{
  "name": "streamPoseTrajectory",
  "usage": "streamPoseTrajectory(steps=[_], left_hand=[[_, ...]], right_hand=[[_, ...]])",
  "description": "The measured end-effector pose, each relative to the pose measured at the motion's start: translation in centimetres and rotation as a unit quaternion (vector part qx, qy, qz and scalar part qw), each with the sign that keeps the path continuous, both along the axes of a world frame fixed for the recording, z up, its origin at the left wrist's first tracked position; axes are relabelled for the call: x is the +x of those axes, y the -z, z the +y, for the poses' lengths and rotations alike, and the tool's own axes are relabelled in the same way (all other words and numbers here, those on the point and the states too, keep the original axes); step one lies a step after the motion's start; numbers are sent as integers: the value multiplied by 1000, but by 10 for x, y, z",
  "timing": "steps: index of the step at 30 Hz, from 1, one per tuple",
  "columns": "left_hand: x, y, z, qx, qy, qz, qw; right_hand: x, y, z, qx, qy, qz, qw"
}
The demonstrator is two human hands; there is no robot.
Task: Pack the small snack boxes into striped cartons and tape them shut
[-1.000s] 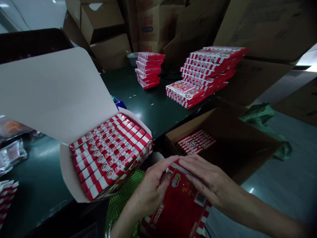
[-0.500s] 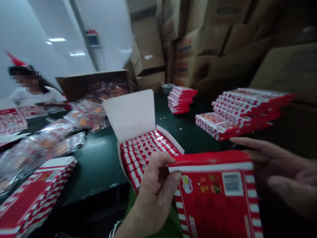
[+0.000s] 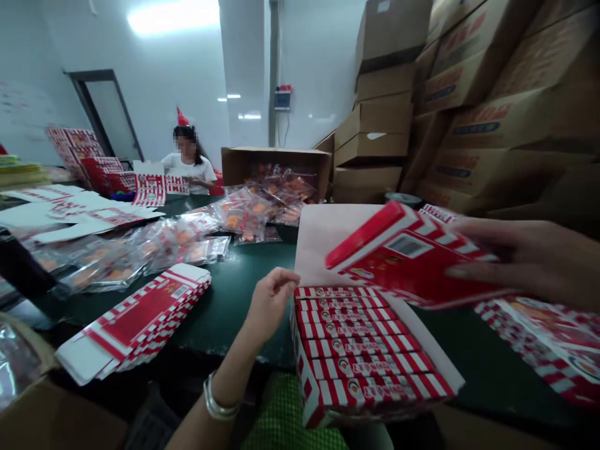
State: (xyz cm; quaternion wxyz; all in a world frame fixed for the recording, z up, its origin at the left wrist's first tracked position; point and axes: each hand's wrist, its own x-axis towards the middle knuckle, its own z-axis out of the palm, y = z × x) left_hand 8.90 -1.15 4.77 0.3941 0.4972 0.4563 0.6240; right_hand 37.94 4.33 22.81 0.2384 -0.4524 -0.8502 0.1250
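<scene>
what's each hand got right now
left hand: open, fingers loosely curled, holding nothing
right hand: closed on a red-and-white carton, gripping its end

Red box (image 3: 407, 259): red-and-white striped, tilted, held at its end by the right hand (image 3: 529, 262), at the carton's 1 o'clock.
Carton (image 3: 323, 244): white, lid raised at 12 o'clock, packed with rows of striped boxes (image 3: 356, 350).
Left hand (image 3: 272, 303): empty, fingers loosely curled, kept just beside the carton at 9 o'clock.
</scene>
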Motion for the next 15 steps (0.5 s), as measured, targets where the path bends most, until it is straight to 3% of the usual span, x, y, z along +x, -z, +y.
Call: streamPoseTrajectory(steps=[3,7,10,13,15], left_hand=[[-20,14,20,-18,-6,19,1000],[-24,13,20,-43,-22,157,986],[-4,1,8,-4,2,341,940],[30,-9,9,72,133,472,869],[50,-9,20,75,174,511,838]], right_hand=[[-35,15,34,-78,-139,-64,985],[-52,51,56,-10,-196,-92,976],[-53,64,60,58,-224,-109,967],[-54,63,58,86,-222,-119,964],[-56,61,58,76,-226,-124,963]])
